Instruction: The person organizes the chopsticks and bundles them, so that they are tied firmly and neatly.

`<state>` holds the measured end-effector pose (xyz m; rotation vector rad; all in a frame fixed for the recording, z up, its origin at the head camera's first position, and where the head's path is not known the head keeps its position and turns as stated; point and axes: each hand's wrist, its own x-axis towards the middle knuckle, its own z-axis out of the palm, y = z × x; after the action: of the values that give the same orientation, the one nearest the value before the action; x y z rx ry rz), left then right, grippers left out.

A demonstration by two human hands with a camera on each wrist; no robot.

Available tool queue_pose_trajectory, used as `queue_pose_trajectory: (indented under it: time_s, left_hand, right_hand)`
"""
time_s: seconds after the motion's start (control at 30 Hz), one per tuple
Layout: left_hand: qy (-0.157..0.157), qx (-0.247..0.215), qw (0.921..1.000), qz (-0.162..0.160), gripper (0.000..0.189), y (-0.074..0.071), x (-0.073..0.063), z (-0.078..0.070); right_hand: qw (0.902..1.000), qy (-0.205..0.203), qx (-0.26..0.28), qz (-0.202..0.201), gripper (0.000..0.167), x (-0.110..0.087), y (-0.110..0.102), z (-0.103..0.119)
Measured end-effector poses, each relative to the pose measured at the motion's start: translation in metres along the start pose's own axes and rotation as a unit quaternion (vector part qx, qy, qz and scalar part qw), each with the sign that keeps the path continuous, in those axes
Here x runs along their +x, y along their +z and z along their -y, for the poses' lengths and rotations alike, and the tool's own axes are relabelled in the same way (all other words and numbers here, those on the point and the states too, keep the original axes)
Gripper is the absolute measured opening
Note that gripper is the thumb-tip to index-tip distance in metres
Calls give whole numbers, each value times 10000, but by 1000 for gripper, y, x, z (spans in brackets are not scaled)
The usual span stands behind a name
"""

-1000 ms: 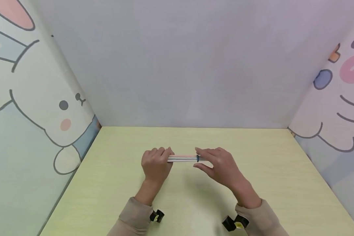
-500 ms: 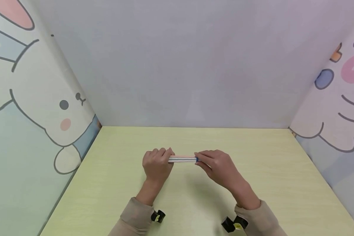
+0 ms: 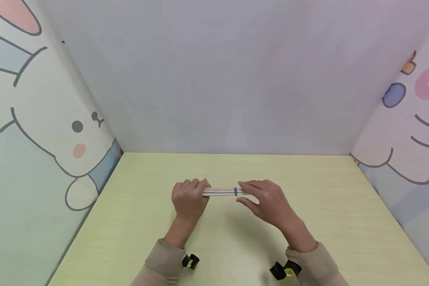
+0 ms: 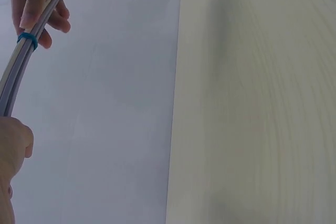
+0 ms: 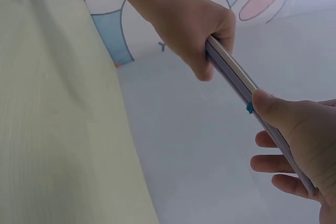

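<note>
My left hand (image 3: 189,200) grips one end of a bundle of thin, pale sticks (image 3: 219,192), held level above the table. A blue band (image 3: 235,191) circles the bundle near my right hand (image 3: 269,201). That hand's thumb and fingers stand apart on either side of the sticks, just right of the band. In the right wrist view the thumb lies by the band (image 5: 249,108), and the sticks run past the extended fingers toward the palm. The left wrist view shows the band (image 4: 28,39) partway along the bundle. The sticks' end in my left fist is hidden.
Below the hands spreads a pale yellow table (image 3: 157,171). A plain grey wall (image 3: 214,79) rises behind it. Side panels carry cartoon animals, a rabbit (image 3: 50,119) at left and a pink-nosed figure (image 3: 414,131) at right. Black wrist cameras sit by both sleeves.
Half a second ago my right fingers and thumb pinched the bundle at the band; now they are spread apart. The band sits slightly farther left along the sticks. My left hand keeps its grip.
</note>
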<state>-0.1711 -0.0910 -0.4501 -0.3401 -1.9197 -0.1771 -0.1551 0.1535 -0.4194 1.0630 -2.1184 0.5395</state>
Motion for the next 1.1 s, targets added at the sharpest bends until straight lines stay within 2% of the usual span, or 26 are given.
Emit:
queue_pose_trajectory:
  time_s: [0.1, 0.23, 0.43, 0.57, 0.73, 0.83, 1.0, 1.1]
  left_hand:
    - [-32, -63, 10000, -1, 24, 0, 1, 3]
    - [58, -149, 9996, 253, 19, -1, 2, 5]
    - [338, -378, 9968, 623, 23, 0, 1, 8]
    - [306, -342, 9970, 623, 23, 0, 1, 5]
    - [207, -190, 9978, 597, 19, -3, 0, -2]
    - [174, -140, 9978, 624, 19, -3, -1, -5]
    - [332, -159, 9975, 595, 18, -3, -1, -9]
    - [352, -162, 9977, 562, 17, -2, -2, -8]
  right_hand:
    - [9999, -94, 108, -90, 44, -2, -3, -5]
    - [9994, -182, 281, -128, 41, -4, -4, -8]
    - [9993, -36, 349, -150, 41, -9, -2, -11]
    - [9998, 28, 102, -175, 40, -8, 3, -9]
    - [9996, 75, -278, 71, 39, -1, 10, 1]
    - [9990, 120, -338, 252, 40, 4, 13, 8]
    - [9976, 179, -396, 543, 40, 8, 14, 16]
    - [9977, 239, -324, 538, 46, 8, 13, 16]
